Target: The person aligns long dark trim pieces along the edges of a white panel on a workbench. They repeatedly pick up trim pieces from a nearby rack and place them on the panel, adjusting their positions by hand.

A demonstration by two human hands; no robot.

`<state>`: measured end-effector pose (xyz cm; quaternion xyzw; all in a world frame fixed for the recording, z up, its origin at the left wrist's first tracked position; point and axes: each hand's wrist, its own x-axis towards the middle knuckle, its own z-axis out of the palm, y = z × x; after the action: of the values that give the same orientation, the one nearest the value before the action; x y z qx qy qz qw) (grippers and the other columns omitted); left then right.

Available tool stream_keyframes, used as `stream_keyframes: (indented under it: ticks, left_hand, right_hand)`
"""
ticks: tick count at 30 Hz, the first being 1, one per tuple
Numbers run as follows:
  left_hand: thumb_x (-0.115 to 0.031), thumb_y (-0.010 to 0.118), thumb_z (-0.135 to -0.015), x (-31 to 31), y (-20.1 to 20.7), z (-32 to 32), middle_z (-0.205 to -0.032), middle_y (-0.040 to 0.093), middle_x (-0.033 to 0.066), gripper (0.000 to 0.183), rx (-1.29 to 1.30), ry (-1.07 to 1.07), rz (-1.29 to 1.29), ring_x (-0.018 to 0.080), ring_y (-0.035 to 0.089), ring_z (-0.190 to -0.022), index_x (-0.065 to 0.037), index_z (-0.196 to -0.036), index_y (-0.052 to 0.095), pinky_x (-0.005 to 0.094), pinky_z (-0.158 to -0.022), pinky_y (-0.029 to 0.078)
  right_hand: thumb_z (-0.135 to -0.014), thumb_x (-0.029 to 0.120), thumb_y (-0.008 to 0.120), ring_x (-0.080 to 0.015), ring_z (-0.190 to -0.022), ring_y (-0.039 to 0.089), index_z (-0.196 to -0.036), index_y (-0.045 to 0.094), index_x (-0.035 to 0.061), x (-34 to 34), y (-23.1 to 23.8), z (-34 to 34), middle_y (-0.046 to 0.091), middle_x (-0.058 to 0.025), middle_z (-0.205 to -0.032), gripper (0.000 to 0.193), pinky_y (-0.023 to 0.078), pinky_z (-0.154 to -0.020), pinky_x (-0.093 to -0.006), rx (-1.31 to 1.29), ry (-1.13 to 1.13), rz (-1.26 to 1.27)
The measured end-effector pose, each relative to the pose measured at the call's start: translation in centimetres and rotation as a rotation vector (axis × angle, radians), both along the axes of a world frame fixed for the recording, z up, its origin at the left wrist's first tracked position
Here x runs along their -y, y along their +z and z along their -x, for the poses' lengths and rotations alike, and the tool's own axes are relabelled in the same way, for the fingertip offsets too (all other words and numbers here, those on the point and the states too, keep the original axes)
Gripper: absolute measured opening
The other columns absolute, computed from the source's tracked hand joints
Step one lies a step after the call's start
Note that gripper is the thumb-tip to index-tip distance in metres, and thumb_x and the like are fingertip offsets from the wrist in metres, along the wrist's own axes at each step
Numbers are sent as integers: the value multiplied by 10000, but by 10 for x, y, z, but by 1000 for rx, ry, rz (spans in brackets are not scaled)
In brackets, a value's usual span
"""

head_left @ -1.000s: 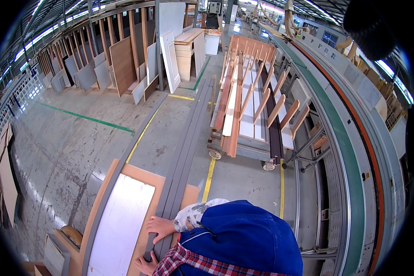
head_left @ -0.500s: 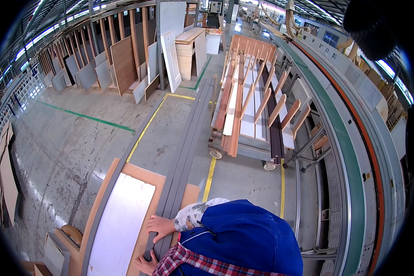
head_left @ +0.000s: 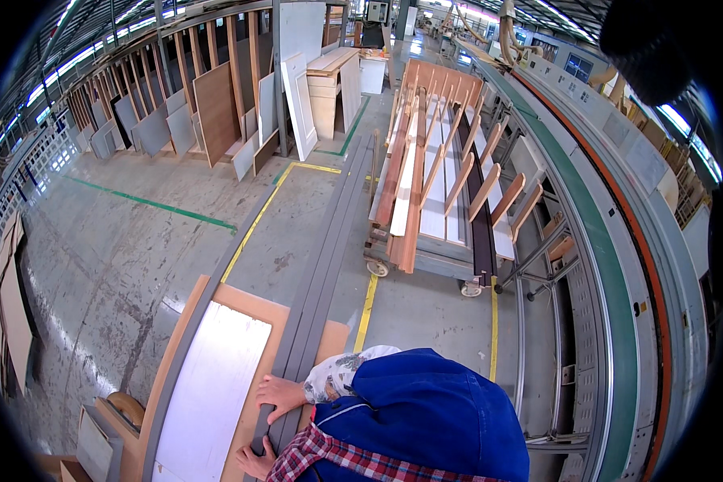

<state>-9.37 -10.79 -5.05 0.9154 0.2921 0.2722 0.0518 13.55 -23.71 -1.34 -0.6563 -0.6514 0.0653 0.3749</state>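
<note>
Both hands are at the lower middle, on a bundle of long grey strips that runs far forward. My right hand, coming out of a patterned cuff, has its fingers over the bundle's left edge and its thumb toward me. Closer in, my left hand in a plaid sleeve grips the same edge, thumb pointing at the right hand. Left of them a white panel lies on a brown board. One more long grey strip runs along the panel's left side. The undersides of my fingers are hidden.
A wheeled cart with upright wooden pegs carries long boards ahead on the right. Beyond it stretches a long machine with a green bed. Panels lean in a rack at the far left. Flat brown sheets stand at the left edge.
</note>
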Motion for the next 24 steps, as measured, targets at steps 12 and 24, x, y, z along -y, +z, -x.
stream_keyframes:
  ticks: [12, 24]
  left_hand:
    - [-533, 651, -689, 9, 10, 4, -1019, 540, 100, 547, -44, 196, -125, 306, 514, -932, -101, -1016, 574, 435, -806, 354]
    - [-381, 656, -751, -12, 24, 18, -1103, 556, 97, 516, 47, 226, -297, 278, 521, -1004, -95, -1166, 547, 432, -884, 346]
  right_hand:
    - [-510, 533, 752, -247, -824, 519, -785, 566, 101, -13, -1, -14, 570, -54, -784, 545, 321, -764, -366, -32, -41, 38]
    - [-425, 309, 737, -237, -791, 523, -755, 569, 115, -8, 19, -115, 574, -51, -751, 418, 329, -752, -362, 167, -237, 229]
